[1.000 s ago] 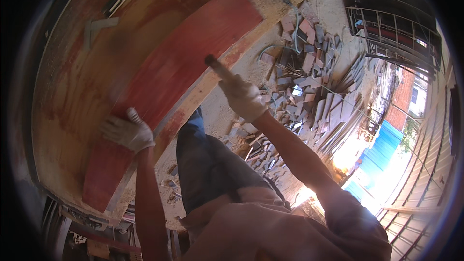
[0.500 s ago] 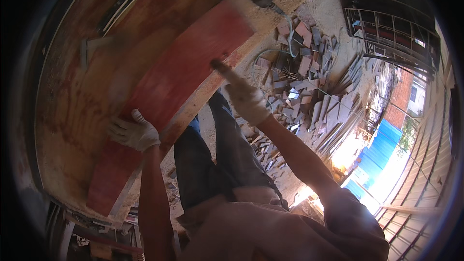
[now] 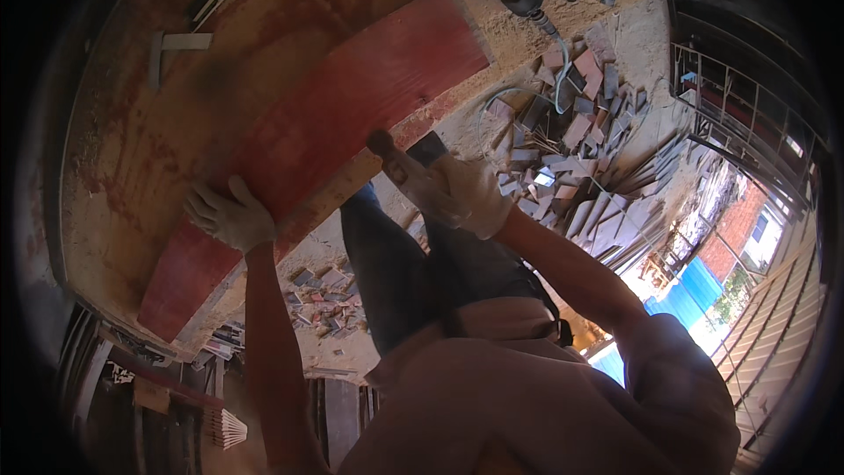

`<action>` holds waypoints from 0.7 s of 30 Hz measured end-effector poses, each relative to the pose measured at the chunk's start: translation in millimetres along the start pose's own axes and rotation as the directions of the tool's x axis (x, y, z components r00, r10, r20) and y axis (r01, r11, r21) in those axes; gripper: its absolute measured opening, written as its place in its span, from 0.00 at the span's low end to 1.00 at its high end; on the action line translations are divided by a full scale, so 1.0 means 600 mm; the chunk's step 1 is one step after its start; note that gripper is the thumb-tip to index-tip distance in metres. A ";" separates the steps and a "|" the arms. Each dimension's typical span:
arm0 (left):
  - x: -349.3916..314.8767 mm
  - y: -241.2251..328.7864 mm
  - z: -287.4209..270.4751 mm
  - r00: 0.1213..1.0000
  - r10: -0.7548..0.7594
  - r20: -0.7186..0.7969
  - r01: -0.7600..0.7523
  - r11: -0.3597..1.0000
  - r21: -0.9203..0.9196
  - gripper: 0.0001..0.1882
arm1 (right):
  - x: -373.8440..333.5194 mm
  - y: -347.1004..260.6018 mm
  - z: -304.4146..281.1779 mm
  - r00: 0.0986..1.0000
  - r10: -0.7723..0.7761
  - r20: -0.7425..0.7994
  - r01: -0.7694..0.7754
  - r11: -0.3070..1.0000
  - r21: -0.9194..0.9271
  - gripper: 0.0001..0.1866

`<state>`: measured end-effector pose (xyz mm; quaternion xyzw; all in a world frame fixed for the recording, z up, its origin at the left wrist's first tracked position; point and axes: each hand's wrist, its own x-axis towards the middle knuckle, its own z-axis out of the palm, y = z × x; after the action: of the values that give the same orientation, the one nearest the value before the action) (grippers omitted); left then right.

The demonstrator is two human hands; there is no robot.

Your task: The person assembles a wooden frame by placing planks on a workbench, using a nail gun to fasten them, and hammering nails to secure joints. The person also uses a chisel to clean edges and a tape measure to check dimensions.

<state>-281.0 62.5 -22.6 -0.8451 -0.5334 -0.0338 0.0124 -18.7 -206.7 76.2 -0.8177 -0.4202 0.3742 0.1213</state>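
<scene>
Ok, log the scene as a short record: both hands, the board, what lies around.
Left hand: gloved, fingers spread, lying across the red board
Right hand: gloved, gripping a short tool with a dark knob
Board: long, curved, lying on the table
Also on table: L-shaped square, dark corded tool
Ground: scattered scraps
Unclear: whether knob touches board
</scene>
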 end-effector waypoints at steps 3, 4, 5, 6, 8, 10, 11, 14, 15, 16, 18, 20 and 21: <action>0.004 0.008 -0.006 0.998 -0.059 0.025 0.060 0.996 -0.058 0.42 | 0.021 0.018 0.006 0.984 0.143 0.111 -0.145 0.989 0.011 0.21; 0.003 0.011 -0.010 0.998 -0.055 0.031 0.056 0.997 -0.049 0.42 | 0.010 0.015 0.002 0.988 0.128 0.089 -0.132 0.991 0.037 0.21; 0.001 0.010 -0.016 0.998 -0.054 0.034 0.055 0.998 -0.034 0.42 | 0.007 0.008 -0.008 0.992 0.107 0.070 -0.112 0.992 0.066 0.21; 0.000 0.009 -0.019 0.998 -0.053 0.039 0.054 0.998 -0.018 0.41 | 0.008 0.001 -0.033 0.994 0.071 0.083 -0.079 0.992 0.094 0.20; 0.004 0.016 -0.013 0.999 -0.033 0.028 0.034 0.999 -0.032 0.41 | 0.008 0.042 -0.001 1.000 0.009 0.004 -0.009 0.999 0.052 0.20; 0.003 0.017 -0.016 0.999 -0.028 0.027 0.029 0.999 -0.037 0.41 | 0.023 0.061 0.002 0.998 0.050 0.030 -0.050 0.999 -0.010 0.20; 0.004 0.017 -0.017 0.999 -0.030 0.031 0.032 0.999 -0.042 0.41 | 0.031 0.069 0.003 0.997 0.071 0.043 -0.069 0.997 -0.047 0.20; 0.009 0.019 -0.015 1.000 -0.014 0.011 0.015 0.998 -0.058 0.41 | 0.020 0.035 -0.062 1.000 0.019 -0.022 -0.019 1.000 0.011 0.22; 0.011 0.018 -0.018 1.000 0.005 0.006 -0.005 0.998 -0.063 0.41 | 0.015 0.041 -0.054 1.000 -0.014 -0.006 0.014 1.000 0.007 0.22; 0.008 0.016 -0.019 1.000 0.007 0.005 -0.007 0.999 -0.036 0.40 | 0.013 0.050 -0.042 0.999 -0.047 0.009 0.047 0.999 0.003 0.22; 0.009 0.014 -0.013 0.999 0.031 -0.033 -0.032 0.998 -0.045 0.39 | 0.040 0.057 -0.031 0.994 0.007 0.109 0.001 0.997 -0.074 0.22; 0.003 0.007 -0.017 0.999 0.044 -0.026 -0.045 0.998 -0.037 0.39 | 0.026 0.051 -0.032 0.993 -0.009 0.115 0.030 0.983 -0.182 0.21; 0.004 0.005 -0.015 0.999 0.039 -0.034 -0.041 0.998 -0.043 0.39 | 0.016 0.048 -0.040 0.995 -0.044 0.092 0.059 0.984 -0.167 0.20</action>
<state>-277.8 62.8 -13.2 -0.8550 -0.5152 -0.0593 0.0032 19.2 -213.9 73.2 -0.7967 -0.4764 0.3696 0.0421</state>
